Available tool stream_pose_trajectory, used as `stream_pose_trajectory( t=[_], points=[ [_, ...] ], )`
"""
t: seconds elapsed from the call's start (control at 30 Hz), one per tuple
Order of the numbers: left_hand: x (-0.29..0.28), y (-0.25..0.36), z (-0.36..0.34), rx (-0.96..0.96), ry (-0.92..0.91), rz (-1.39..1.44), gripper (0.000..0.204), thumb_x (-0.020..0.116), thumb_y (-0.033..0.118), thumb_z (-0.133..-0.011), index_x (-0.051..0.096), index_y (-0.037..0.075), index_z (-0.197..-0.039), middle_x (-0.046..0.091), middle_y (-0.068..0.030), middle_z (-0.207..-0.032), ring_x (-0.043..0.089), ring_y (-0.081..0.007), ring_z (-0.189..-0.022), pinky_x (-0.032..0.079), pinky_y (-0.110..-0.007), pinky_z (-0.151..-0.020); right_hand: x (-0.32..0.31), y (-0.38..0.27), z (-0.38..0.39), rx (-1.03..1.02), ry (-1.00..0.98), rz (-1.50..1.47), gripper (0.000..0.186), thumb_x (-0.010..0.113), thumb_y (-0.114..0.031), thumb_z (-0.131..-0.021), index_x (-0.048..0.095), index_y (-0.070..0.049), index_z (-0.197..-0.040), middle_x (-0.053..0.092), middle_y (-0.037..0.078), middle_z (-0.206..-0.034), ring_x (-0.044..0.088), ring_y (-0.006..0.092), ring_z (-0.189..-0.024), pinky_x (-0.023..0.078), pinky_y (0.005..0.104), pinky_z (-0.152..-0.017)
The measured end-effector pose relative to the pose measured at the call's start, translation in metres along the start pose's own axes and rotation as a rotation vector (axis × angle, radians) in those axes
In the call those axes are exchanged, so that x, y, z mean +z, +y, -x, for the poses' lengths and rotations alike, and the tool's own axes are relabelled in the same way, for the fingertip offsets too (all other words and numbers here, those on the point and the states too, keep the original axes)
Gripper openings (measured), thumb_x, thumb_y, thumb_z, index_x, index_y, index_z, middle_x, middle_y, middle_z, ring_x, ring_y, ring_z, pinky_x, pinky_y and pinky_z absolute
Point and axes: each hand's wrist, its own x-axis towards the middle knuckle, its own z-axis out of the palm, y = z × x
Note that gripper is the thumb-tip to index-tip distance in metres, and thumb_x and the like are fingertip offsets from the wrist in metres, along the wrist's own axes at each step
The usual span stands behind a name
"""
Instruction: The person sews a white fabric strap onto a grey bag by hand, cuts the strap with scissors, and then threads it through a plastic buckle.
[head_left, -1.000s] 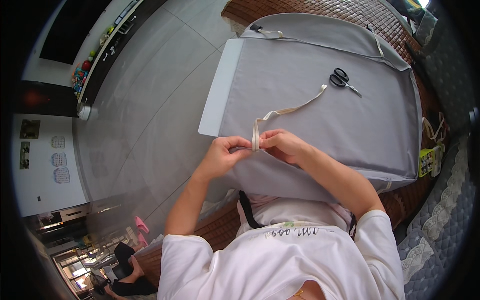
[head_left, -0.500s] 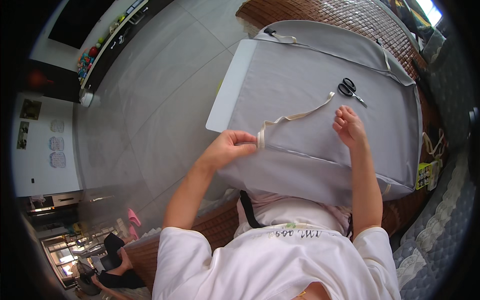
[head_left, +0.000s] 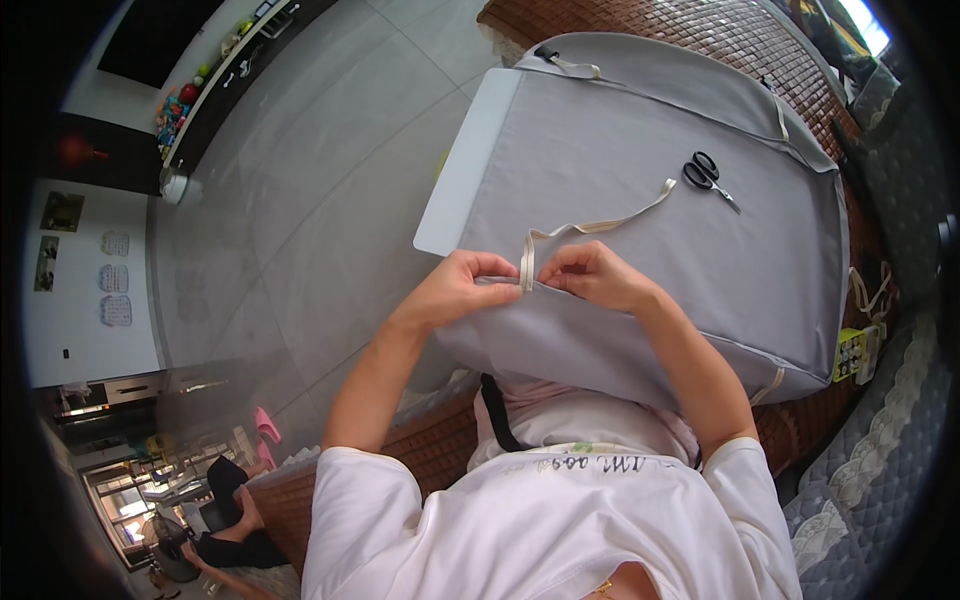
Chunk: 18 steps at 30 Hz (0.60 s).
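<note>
My left hand (head_left: 465,290) pinches the folded edge of a grey fabric cover (head_left: 620,140) where a cream strap (head_left: 610,221) crosses it, its free length lying wavy across the cloth. Just right of that crossing, my right hand (head_left: 590,272) is closed in a pinch at the same edge; what lies between its fingertips is too small to make out. Black-handled scissors (head_left: 705,175) rest on the cover beyond my right hand. A white board (head_left: 460,165) runs along the cover's left side. More cream straps and black fasteners sit along the far rim.
The cover lies on a brown woven mat (head_left: 810,110) beside a quilted grey pad (head_left: 880,440). At right is a yellow-green box of small items (head_left: 852,355). Tiled floor (head_left: 300,250), pink slippers (head_left: 266,428), a shelf with toys (head_left: 185,105), and another person's legs (head_left: 235,515) are at left.
Half a second ago my right hand was lifted toward the scissors; it has come back down-left to the edge beside the strap. My left hand has stayed pinched on the edge.
</note>
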Motion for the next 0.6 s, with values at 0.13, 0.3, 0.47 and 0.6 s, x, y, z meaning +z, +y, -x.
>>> stream_pose_trajectory(
  t=[0.13, 0.3, 0.47, 0.6],
  points=[
    [0.000, -0.001, 0.000, 0.019, -0.024, -0.073, 0.022, 0.062, 0.013, -0.073, 0.060, 0.000, -0.090, 0.059, -0.0014, -0.081, 0.053, -0.0058, -0.072, 0.042, -0.019, -0.066, 0.003, 0.009, -0.003, -0.081, -0.002, 0.000, 0.012, 0.053, -0.001, -0.078, 0.062, -0.001, -0.086, 0.056, -0.001, -0.071, 0.047, 0.0036, -0.064, 0.038, 0.0184, -0.055],
    [-0.001, -0.004, -0.002, 0.038, -0.037, -0.129, 0.023, 0.059, 0.014, -0.075, 0.060, -0.001, -0.092, 0.060, -0.0029, -0.081, 0.053, -0.0065, -0.073, 0.043, -0.020, -0.067, 0.006, 0.011, -0.005, -0.061, 0.013, 0.024, 0.012, 0.053, 0.000, -0.078, 0.062, -0.001, -0.086, 0.057, -0.001, -0.071, 0.047, 0.0041, -0.066, 0.040, 0.0188, -0.057],
    [-0.004, -0.004, -0.002, 0.019, -0.085, -0.156, 0.024, 0.057, 0.016, -0.077, 0.059, -0.001, -0.094, 0.059, -0.0016, -0.080, 0.051, -0.0056, -0.074, 0.041, -0.020, -0.067, 0.009, 0.007, -0.005, -0.047, 0.018, 0.034, 0.011, 0.054, -0.001, -0.078, 0.061, -0.001, -0.086, 0.058, 0.000, -0.073, 0.048, 0.0045, -0.067, 0.040, 0.0192, -0.059],
    [-0.005, -0.007, -0.002, 0.040, -0.103, -0.132, 0.024, 0.056, 0.016, -0.078, 0.059, -0.001, -0.094, 0.059, -0.0009, -0.080, 0.051, -0.0051, -0.073, 0.041, -0.019, -0.067, 0.013, 0.011, -0.006, -0.038, -0.001, -0.052, 0.010, 0.054, -0.001, -0.078, 0.061, 0.000, -0.086, 0.058, 0.000, -0.074, 0.049, 0.0050, -0.068, 0.041, 0.0198, -0.060]
  ],
)
